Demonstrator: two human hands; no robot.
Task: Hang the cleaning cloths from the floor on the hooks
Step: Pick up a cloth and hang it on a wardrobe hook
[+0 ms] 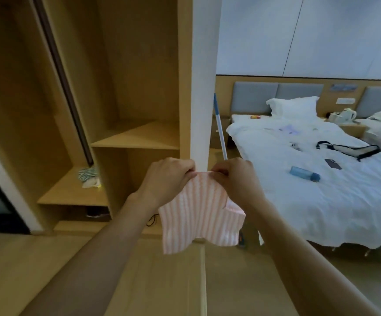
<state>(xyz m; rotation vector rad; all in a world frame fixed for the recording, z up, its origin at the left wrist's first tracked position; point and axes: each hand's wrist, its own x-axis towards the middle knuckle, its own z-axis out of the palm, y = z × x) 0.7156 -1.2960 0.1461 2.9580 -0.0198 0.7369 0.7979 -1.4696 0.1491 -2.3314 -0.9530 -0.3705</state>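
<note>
A pink and white striped cloth (pixel 198 213) hangs in front of the white end panel (pixel 204 87) of the wooden wardrobe. My left hand (pixel 169 179) pinches its top edge on the left. My right hand (pixel 235 179) pinches the same edge on the right. The cloth's top edge is stretched between the two hands, right against the panel's lower part. Any hook on the panel is hidden behind my hands. A second striped cloth, green and white (pixel 88 173), lies bunched on a low wardrobe shelf at the left.
The open wooden wardrobe (pixel 135 135) with shelves fills the left. A mop handle (pixel 219 126) leans behind the panel. A white bed (pixel 321 179) with a blue bottle (pixel 304 173), a phone and a bag stands at the right. Wooden floor lies below.
</note>
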